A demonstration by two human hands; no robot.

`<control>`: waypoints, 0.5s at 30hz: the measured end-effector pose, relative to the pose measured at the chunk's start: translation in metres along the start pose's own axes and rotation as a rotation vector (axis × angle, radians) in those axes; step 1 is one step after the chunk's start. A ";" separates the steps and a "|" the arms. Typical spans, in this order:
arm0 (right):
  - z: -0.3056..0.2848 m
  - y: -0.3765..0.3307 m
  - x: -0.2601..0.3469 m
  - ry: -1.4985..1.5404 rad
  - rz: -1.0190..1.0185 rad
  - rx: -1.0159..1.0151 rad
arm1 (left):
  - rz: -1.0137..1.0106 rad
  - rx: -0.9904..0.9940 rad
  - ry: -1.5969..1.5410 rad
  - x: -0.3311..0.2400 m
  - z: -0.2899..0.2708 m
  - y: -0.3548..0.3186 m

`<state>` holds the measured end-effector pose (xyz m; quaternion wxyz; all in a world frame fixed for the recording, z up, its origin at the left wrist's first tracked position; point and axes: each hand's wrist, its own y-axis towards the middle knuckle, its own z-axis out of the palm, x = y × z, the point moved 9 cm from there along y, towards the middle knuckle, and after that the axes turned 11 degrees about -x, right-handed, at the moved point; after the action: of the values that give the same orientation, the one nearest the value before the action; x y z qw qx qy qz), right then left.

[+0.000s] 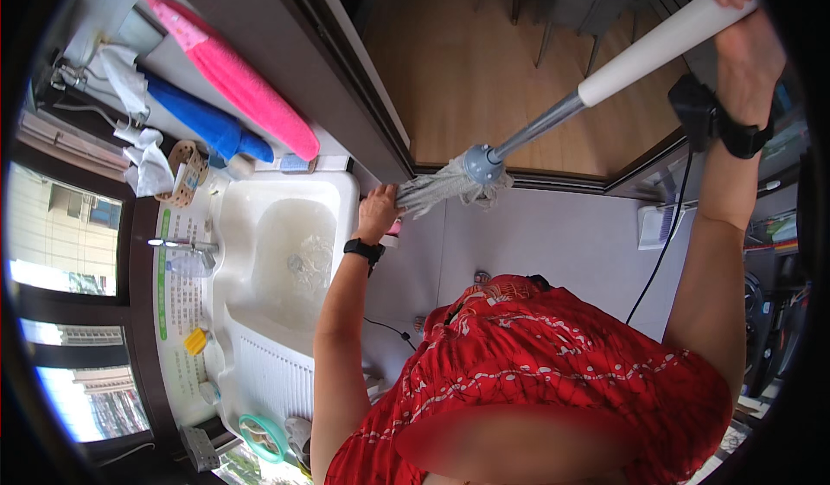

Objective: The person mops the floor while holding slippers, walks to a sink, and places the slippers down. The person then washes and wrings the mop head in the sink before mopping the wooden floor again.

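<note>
My left hand (377, 211) grips the grey wet strands of a mop head (445, 188) just right of a white sink (346, 193) holding water. The mop's blue-grey collar (482, 164) joins a metal rod and a white handle (661, 46) that rises to the upper right. My right hand (743, 48) is wrapped around that handle near its top end. A black watch sits on my left wrist, and a black band with a small box is on my right wrist.
A faucet (177, 245) and yellow item (195, 341) sit on the sink's left ledge. Pink (242, 79) and blue (203, 120) mop covers hang at upper left. Wooden floor (467, 61) lies beyond a sliding door track. A black cable (661, 252) crosses the grey floor.
</note>
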<state>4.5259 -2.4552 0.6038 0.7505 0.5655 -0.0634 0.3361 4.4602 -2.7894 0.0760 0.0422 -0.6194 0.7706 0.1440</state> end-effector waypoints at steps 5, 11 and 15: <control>-0.059 -0.102 -0.049 -0.294 0.318 -0.184 | -0.097 0.224 -0.064 0.006 0.096 -0.047; -0.178 -0.208 -0.105 -0.502 0.575 -0.533 | -0.033 0.393 -0.291 0.007 0.173 -0.099; -0.215 -0.218 -0.119 -0.584 0.511 -0.563 | -0.179 0.461 -0.242 0.071 0.206 -0.165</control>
<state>4.4996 -2.3445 0.2955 0.7187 0.3773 -0.4971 0.3068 4.5798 -2.8316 -0.1659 0.2865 -0.6373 0.7146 0.0336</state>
